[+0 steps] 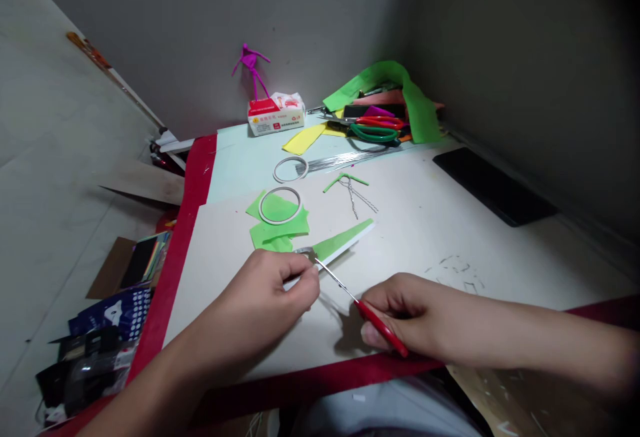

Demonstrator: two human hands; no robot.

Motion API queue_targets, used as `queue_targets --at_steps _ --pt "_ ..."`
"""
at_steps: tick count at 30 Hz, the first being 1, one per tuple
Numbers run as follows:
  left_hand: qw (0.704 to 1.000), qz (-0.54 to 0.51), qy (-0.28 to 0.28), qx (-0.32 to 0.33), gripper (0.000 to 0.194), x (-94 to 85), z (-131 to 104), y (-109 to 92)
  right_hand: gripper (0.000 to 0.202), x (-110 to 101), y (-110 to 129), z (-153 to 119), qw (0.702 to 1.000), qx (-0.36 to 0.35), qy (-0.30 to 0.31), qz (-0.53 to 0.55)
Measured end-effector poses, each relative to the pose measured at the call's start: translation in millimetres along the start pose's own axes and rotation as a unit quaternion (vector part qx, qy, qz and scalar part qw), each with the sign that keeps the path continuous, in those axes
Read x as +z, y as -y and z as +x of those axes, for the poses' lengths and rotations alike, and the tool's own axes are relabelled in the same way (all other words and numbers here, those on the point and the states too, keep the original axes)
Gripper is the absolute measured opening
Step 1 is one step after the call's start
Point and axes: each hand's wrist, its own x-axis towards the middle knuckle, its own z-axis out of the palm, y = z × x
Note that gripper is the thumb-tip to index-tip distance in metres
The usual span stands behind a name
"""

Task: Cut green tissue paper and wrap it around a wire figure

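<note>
My left hand pinches the strip (green, white along one edge); my right hand is clamped on scissors.

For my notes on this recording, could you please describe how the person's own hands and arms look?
The left hand and right hand wear no gloves. The left forearm and right forearm are bare where they show, without sleeve, watch or bracelet. Some fingers are hidden.
</note>
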Motion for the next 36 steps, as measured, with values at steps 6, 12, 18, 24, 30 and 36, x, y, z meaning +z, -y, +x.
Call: queue_targets --at_steps 6,12,18,24,30,36 --pt "0.999 0.040 -0.008 0.011 0.028 1.9 0 1 0.044 -1 -4 -1 1.000 -0.006 0.002 0.001" --pt "0.991 0.128 -0.023 0.031 0.033 3.4 5 -3 0.048 -5 -10 -2 1.000 0.004 0.017 0.016" --pt "0.956 0.279 -0.057 0.073 0.033 4.1 6 -6 0.043 -12 -15 -7 0.994 0.035 0.046 0.096" --pt "0.896 0.373 -0.180 0.160 0.031 5.2 -2 -1 0.032 -4 1 -27 0.999 -0.025 0.009 -0.026" --pt "0.879 0.420 -0.179 0.137 0.031 7.2 -1 -3 0.011 -22 0 0 0.895 -0.249 -0.280 -0.242" --pt "0.863 0.429 -0.245 0.104 0.028 1.8 0 -3 0.020 -36 -5 21 0.829 -0.301 -0.211 -0.422"
